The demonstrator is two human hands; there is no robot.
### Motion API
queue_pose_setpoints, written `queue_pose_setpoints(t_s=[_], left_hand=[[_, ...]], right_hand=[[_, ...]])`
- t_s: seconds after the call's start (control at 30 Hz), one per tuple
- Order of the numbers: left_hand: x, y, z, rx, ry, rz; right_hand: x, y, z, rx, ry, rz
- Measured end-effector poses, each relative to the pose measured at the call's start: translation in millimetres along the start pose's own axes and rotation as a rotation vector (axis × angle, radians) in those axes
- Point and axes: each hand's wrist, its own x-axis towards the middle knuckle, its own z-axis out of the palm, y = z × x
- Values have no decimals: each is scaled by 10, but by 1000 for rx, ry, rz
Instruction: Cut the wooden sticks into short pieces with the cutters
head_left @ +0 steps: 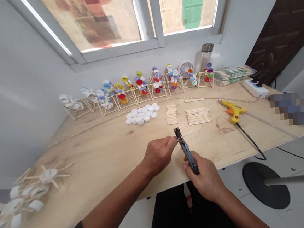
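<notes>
My right hand (204, 175) is wrapped round the handles of a dark metal cutting tool (187, 153) above the table's front edge. A thin wooden stick (189, 133) crosses the tool's jaws and sticks out to the right. The fingers of my left hand (161, 152) are closed on the stick's left end, right beside the jaws. Behind my hands lie a stack of short sticks (171, 115), a stack of longer sticks (198, 116) and a heap of white bottle caps (142, 114).
A yellow glue gun (233, 111) with a black cord lies at the right, near a white power strip (256, 88). Small wheel models (140, 90) line the back, beside a fan (186, 69) and a bottle (206, 56). Cap-and-stick wheels (49, 176) rest at the left.
</notes>
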Motion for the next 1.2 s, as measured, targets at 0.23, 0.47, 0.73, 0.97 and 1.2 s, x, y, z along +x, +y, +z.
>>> queue_pose_setpoints(t_s=[0.23, 0.47, 0.73, 0.97, 1.2], left_hand=[[-24, -4, -20, -30, -13, 17], [-58, -21, -8, -80, -44, -16], [-12, 3, -88, -319, -169, -179], [37, -38, -175, -712, -292, -320], [75, -98, -193, -1092, -358, -493]], right_hand=[[-17, 10, 18, -12, 29, -33], [-33, 17, 38, -24, 31, -39], [-29, 22, 37, -50, 28, -44], [-29, -4, 27, -56, 11, -34], [-28, -26, 7, -59, -16, -22]])
